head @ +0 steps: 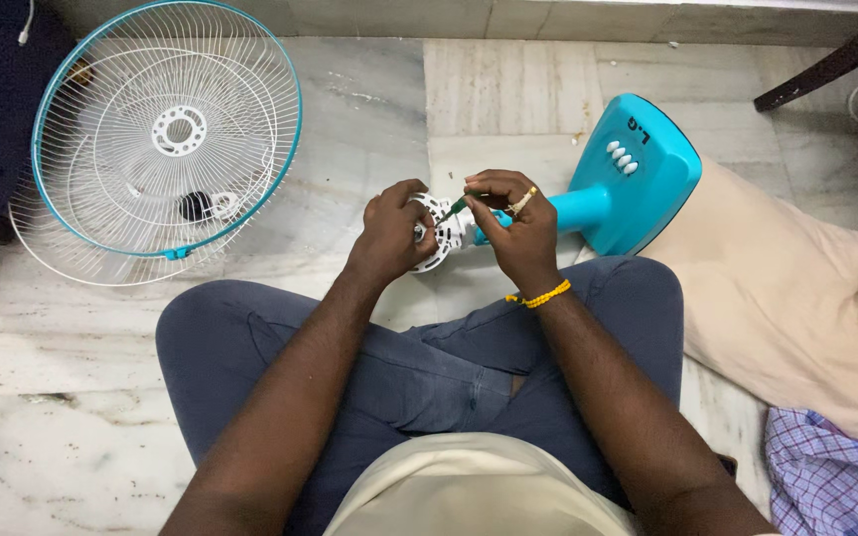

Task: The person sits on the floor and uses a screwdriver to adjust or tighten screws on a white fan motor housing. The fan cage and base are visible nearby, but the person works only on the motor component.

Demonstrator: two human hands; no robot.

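On the marble floor (369, 89), between the person's crossed legs and the wall, lies a turquoise fan stand with its square base (638, 174) tipped on its side. At the near end of the stand sits the white motor housing (441, 233), round and with ribs, and it is just in front of the knees.

The left hand (391, 233) is closed around the left side of the motor housing; the fingers curl over its rim and the thumb lies on top, so the grip holds the housing firmly. The right hand (518, 223) is closed on a small screwdriver (454, 207) with a green handle, pinched between thumb and first fingers. The tip of the tool points down and to the left, to the face of the housing, but I cannot tell if it touches a screw. This hand wears a ring, and a yellow bead bracelet (540, 296) is around the wrist.

To the left, well apart from the hands, rest the fan guards (166, 134), white wire with a turquoise rim. A beige cloth (786, 288) lies at the right, partly under the base, and a checked cloth (826, 476) is near the right corner.
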